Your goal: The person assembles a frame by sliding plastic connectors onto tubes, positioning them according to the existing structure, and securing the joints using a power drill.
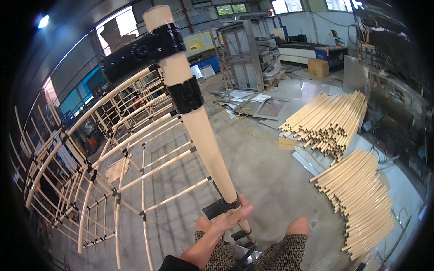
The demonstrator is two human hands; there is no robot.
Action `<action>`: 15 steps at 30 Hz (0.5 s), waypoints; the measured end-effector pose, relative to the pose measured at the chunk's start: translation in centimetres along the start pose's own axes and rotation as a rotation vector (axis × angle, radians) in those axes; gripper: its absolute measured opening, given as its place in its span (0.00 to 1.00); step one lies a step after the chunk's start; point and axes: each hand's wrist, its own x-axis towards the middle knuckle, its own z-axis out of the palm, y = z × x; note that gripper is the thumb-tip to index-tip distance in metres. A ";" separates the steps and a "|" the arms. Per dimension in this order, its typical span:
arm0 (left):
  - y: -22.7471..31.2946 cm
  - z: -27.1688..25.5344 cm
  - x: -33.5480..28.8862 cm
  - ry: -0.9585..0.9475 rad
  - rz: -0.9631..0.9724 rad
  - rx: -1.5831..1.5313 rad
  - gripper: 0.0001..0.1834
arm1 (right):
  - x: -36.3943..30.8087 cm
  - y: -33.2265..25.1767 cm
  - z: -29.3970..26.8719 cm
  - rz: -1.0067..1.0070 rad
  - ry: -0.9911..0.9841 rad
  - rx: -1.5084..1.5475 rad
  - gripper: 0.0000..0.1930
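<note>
- Workshop floor: frame stands joined at left, tubes lie loose at right.
- I see left hand wrapped around the tilted central pole, black joints fitted.
- Right hand is out of view; I cannot tell.

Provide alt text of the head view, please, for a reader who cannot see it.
A person's bare left hand grips a long, round cream tube with black joint fittings over a grey workshop floor. At left stands a large frame of cream tubes; at right lie two piles of loose cream tubes.
</note>
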 end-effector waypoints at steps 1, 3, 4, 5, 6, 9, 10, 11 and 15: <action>-0.6 0.0 -0.2 0.050 -0.001 0.024 0.14 | 0.6 -0.1 -0.2 -0.014 -0.018 -0.012 0.23; -1.5 0.2 -0.1 0.140 -0.003 0.067 0.13 | 2.2 -0.6 -1.1 -0.043 -0.036 -0.030 0.22; -1.2 0.9 0.1 0.163 0.016 0.053 0.13 | 2.8 -0.7 -1.6 -0.052 -0.040 -0.041 0.21; -1.4 1.3 0.4 0.199 0.023 0.091 0.13 | 3.4 -0.7 -2.2 -0.064 -0.041 -0.050 0.21; -2.0 1.6 0.8 0.235 0.030 0.124 0.12 | 4.0 -0.2 -3.1 -0.059 -0.037 -0.065 0.20; -1.6 1.6 -0.5 0.394 0.076 0.294 0.12 | 5.1 -0.5 -3.1 -0.116 -0.101 -0.083 0.19; -2.0 1.8 -0.3 0.432 0.098 0.335 0.12 | 5.6 0.4 -3.5 -0.116 -0.109 -0.098 0.19; -2.2 2.0 -0.2 0.473 0.106 0.355 0.12 | 6.1 0.8 -4.0 -0.128 -0.115 -0.110 0.18; -2.1 3.6 0.0 0.644 0.161 0.407 0.14 | 8.1 2.3 -5.6 -0.179 -0.170 -0.150 0.17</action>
